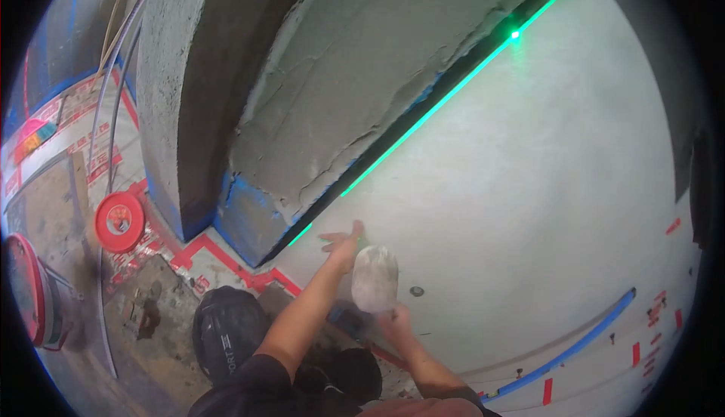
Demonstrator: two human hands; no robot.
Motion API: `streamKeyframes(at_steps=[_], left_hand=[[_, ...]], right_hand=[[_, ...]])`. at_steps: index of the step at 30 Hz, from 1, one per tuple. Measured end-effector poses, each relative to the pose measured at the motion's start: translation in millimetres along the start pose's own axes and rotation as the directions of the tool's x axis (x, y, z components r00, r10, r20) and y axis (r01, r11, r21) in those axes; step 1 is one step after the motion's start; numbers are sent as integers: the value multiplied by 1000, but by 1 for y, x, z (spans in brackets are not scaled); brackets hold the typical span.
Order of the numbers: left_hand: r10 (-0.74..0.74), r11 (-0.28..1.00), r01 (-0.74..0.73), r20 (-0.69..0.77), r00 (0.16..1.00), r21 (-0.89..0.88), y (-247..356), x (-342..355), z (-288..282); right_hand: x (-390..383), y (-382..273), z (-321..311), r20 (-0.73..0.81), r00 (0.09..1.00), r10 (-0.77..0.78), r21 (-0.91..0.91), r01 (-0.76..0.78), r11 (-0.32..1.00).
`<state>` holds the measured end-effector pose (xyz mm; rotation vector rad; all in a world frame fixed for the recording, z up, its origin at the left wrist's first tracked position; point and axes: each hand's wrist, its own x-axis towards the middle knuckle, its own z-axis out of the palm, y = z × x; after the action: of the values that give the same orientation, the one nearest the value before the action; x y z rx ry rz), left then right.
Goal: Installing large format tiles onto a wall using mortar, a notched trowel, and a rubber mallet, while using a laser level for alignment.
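Observation:
My right hand [396, 322] is closed round what looks like a mallet [375, 277], its thick, whitish, rounded head raised in front of me. That head hides part of the surface behind it. Just left of it, my left hand [342, 243] has its fingers spread and holds nothing. It is over the large pale grey slab [521, 175], near the slab's left edge; whether it touches cannot be told. A bright green laser line [430, 118] runs along that edge, beside the foot of a rough grey mortar-coated block [340, 77].
At left lie a red round lid [119, 222], a bucket with a red rim [36, 288] and a dirty board [151, 319]. A black knee pad [226, 334] shows below. A long blue bar [566, 356] and several red strips [548, 391] lie at lower right. Hoses [113, 100] hang at upper left.

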<state>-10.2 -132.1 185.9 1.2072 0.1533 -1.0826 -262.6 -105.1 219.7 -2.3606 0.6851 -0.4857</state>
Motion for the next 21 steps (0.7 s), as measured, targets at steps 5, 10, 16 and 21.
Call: streamKeyframes(at_steps=[5,10,16,21], left_hand=[[84,984,-79,-25,996,163,-11,-10,-27],[212,977,-211,-26,977,42,-22,-7,-14],[169,985,-165,-70,983,58,-21,-6,-7],[172,984,-168,-62,983,61,-20,-9,-7]], right_hand=[[15,-110,-6,14,926,-377,-226,371,901],[37,-77,-58,2,825,-565,-464,501,730],[65,-74,-88,-298,872,-388,-366,271,890],[98,-86,-97,-437,754,-490,-351,359,865]])
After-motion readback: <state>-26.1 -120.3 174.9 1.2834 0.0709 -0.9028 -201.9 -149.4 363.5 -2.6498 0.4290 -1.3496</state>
